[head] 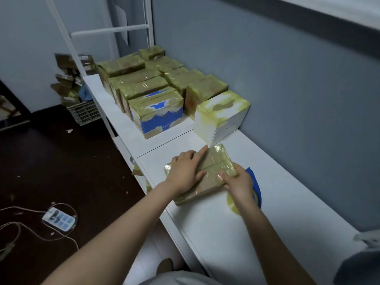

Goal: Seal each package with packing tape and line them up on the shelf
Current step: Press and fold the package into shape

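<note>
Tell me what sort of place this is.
Probably a room at home used as a small packing station, not a warehouse. Rows of taped packages stand on a white shelf along the wall, a power strip lies on the dark floor, and a crate holds more boxes.

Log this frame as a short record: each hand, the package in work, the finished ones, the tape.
left hand: flat on top of the package, fingers straight, pressing
right hand: holds the package's right edge
package: taped, lying flat on the shelf, apart from the others
taped packages: in two lines farther along the shelf, ending in a blue box and a white box
tape roll: on the shelf, partly hidden by the right hand
floor: power strip with cables
</note>
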